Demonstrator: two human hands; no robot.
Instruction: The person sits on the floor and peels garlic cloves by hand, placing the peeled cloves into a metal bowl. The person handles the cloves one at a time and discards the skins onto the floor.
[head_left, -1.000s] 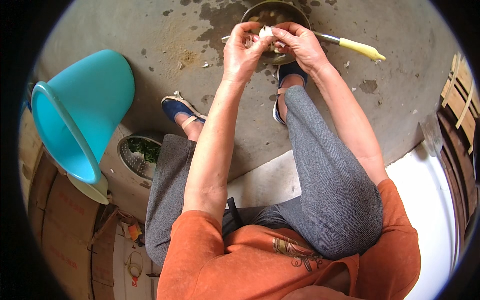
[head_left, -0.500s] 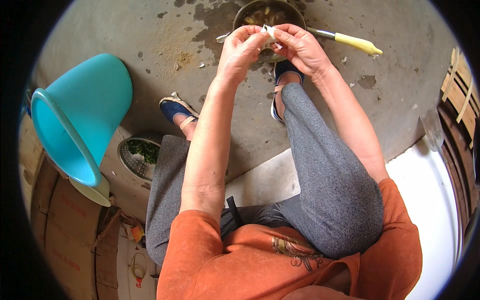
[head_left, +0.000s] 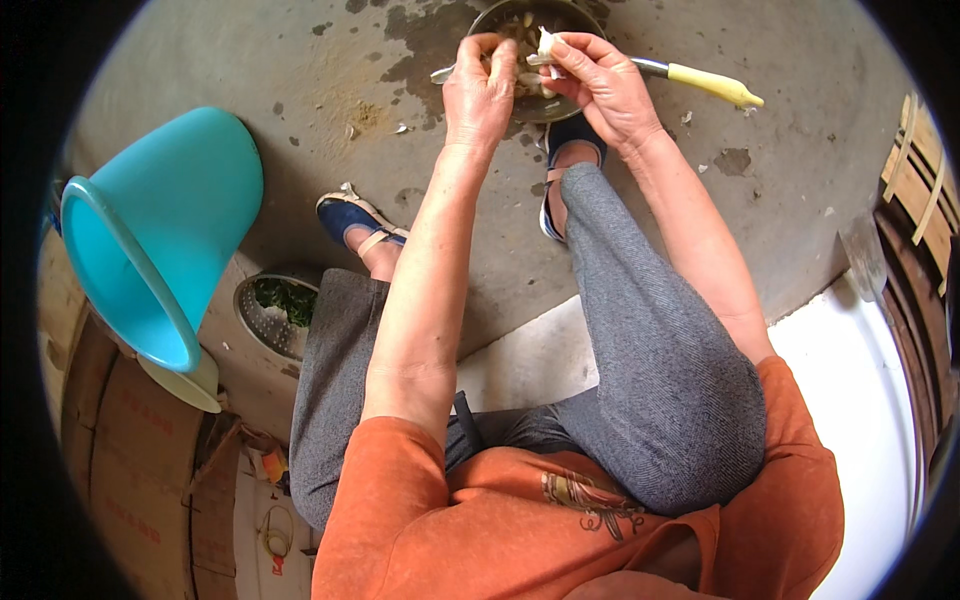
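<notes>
Over a round metal pan (head_left: 560, 110) with a yellow handle, my right hand (head_left: 612, 95) pinches a piece of white papery garlic skin (head_left: 547, 43) between thumb and fingers. My left hand (head_left: 480, 100) is beside it, apart from the skin, over the pan's left side. Its fingers bend down toward the pan and are slightly blurred, so whether they hold anything is unclear. Pale garlic cloves (head_left: 528, 20) lie in dark liquid in the pan, partly hidden by my hands. The yellow handle (head_left: 715, 86) points right.
A turquoise bucket (head_left: 190, 190) lies tipped on the left. Near my left knee stands a grey colander (head_left: 262, 318) with green leaves. Skin scraps (head_left: 402, 128) and wet patches dot the concrete floor (head_left: 480, 270). A flat metal blade (head_left: 862, 258) is at the right.
My hands were together on the white garlic skin. Now they are apart: the left has moved away and turned down over the pan, while the right keeps the skin.
</notes>
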